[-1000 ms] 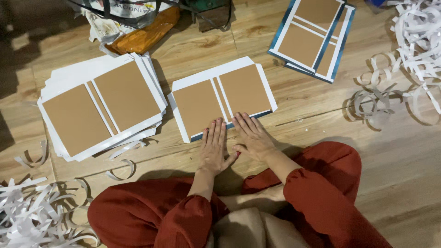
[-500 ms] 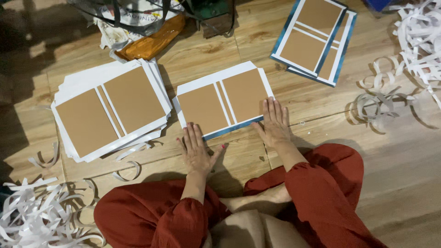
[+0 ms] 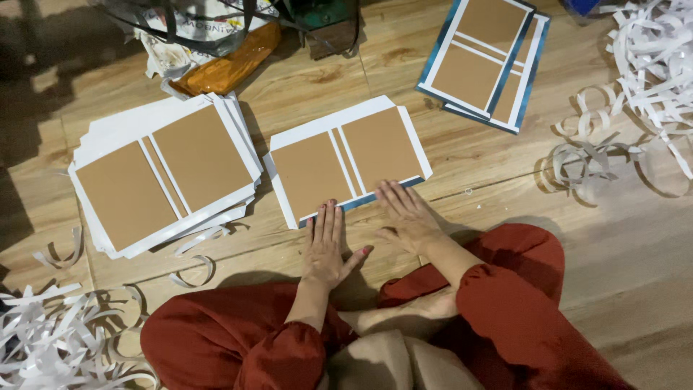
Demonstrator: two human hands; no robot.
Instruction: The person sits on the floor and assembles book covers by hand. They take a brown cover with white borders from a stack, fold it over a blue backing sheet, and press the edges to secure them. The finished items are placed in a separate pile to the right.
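Both the left hand point(image 3: 325, 245) and right hand point(image 3: 408, 217) lie spread flat on the book cover's point(image 3: 346, 159) near edge; press evenly, I'd say, outward along the fold.

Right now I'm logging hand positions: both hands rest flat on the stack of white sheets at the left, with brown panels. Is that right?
Not quite. In the head view the left hand and right hand lie flat at the near edge of the middle white sheet with brown panels, not on the stack of white sheets at the left.
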